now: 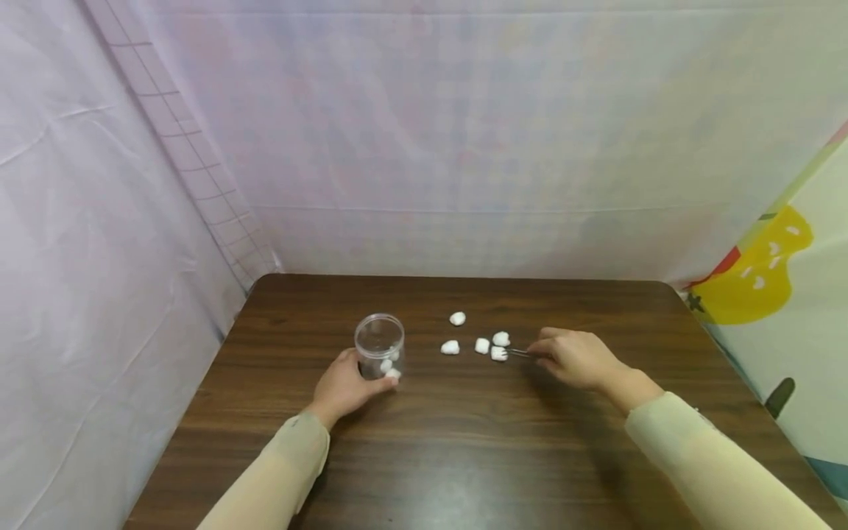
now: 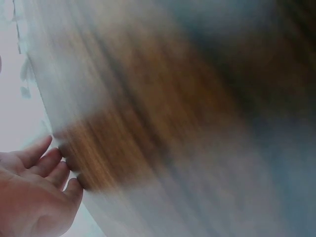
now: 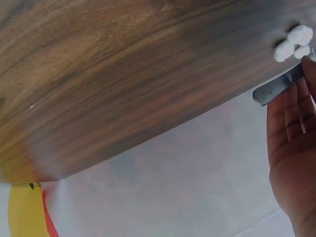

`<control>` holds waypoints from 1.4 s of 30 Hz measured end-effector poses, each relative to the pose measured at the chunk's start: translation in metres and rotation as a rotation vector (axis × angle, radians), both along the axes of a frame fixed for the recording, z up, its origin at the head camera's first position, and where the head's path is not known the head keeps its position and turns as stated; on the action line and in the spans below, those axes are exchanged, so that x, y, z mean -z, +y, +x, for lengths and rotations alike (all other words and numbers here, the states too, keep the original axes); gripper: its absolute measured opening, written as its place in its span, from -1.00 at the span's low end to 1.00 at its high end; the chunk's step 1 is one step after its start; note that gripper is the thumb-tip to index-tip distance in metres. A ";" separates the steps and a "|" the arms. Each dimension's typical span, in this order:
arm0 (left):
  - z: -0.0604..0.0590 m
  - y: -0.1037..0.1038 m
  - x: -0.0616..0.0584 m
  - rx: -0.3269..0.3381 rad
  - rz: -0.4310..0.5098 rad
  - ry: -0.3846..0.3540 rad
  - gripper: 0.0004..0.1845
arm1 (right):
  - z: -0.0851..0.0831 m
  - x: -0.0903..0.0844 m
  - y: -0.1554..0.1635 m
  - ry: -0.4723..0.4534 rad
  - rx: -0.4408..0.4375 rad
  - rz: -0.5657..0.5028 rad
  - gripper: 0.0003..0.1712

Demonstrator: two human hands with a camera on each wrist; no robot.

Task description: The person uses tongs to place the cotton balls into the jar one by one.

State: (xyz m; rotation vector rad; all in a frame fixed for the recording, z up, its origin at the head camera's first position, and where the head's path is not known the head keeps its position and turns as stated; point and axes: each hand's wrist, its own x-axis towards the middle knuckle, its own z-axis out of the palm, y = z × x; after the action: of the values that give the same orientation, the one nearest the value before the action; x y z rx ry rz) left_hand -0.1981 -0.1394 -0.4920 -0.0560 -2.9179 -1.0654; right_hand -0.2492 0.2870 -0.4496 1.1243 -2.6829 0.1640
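Observation:
My left hand grips a clear plastic jar around its lower side, thumb across the front. Several white cotton balls lie inside, and no lid covers the top. In the left wrist view the jar is out of sight; only the fingers show at the left. On the right, my right hand pinches a small metal fork, its tines over a cotton ball on the table. The fork's handle sticks out behind the fingers in the right wrist view.
Close to the fork lie two more cotton balls. Nearer the jar are another cotton ball and one farther back. The dark wooden table ends at a pale curtain behind.

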 end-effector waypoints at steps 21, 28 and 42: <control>0.001 -0.002 0.004 0.005 -0.007 0.004 -0.09 | -0.014 0.006 -0.006 -0.003 0.025 0.041 -0.75; 0.000 -0.001 0.002 0.007 -0.007 0.006 -0.10 | -0.016 0.007 -0.009 -0.021 0.023 0.070 -0.75; -0.001 0.000 0.000 0.009 -0.016 0.006 -0.11 | -0.019 0.006 -0.011 -0.041 -0.003 0.080 -0.73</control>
State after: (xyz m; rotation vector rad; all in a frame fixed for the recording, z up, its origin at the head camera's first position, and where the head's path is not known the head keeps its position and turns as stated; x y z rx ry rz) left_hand -0.1990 -0.1394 -0.4919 -0.0734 -2.9233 -1.0419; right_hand -0.2685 0.2758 -0.4558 1.1599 -2.7466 0.0824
